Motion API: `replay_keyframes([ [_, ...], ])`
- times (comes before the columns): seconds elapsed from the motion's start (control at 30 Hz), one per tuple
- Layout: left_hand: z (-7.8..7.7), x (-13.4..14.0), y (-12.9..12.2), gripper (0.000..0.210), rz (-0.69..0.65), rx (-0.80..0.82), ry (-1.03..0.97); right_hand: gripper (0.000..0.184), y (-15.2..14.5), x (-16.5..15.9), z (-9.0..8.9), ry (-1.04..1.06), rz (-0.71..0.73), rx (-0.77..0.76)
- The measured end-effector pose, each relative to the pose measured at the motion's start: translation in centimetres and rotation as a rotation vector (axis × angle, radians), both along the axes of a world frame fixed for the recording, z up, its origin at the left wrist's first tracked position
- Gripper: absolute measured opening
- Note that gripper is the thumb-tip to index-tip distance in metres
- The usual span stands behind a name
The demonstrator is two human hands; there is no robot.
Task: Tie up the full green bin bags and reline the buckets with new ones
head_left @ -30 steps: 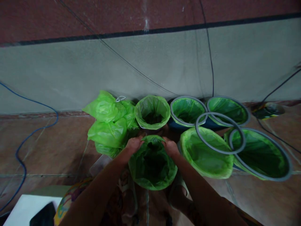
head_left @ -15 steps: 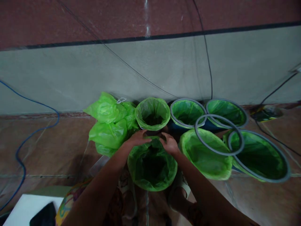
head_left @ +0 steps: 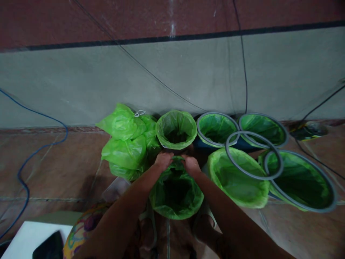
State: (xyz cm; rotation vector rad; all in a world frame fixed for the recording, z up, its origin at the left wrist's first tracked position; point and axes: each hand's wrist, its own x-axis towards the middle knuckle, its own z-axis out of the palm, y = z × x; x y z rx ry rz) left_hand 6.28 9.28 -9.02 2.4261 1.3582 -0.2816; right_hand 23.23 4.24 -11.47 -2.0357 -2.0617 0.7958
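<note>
Both hands have drawn closer together at the far rim of the near green-lined bin. The left hand and right hand pinch its bag edge, fingers curled shut; the bin stands on the floor between the person's feet

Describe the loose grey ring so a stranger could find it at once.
Start at the grey wall and look down to the cluster of green-lined bins on the right. The loose grey ring lies tilted across several of them. Unlike the other rings, it clamps no liner and overlaps its neighbours.
</note>
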Motion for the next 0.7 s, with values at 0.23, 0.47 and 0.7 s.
replay_keyframes([
  [0.23, 1.3, -0.6, -1.3, 0.063, 0.196, 0.104, -0.038, 0.026, -1.4, 0.0, 0.4, -0.082, -0.252, -0.049],
  [0.47, 2.1, -4.7, -3.4, 0.054, 0.651, 0.138, -0.234, 0.032, -8.1, 0.1, 0.1, -0.092, -0.632, -0.201],
  [0.7, 1.0, -3.3, -1.4, 0.028, 0.541, 0.123, -0.374, 0.050, -8.8, 1.4, 2.2, -0.031, -0.553, 0.119],
])
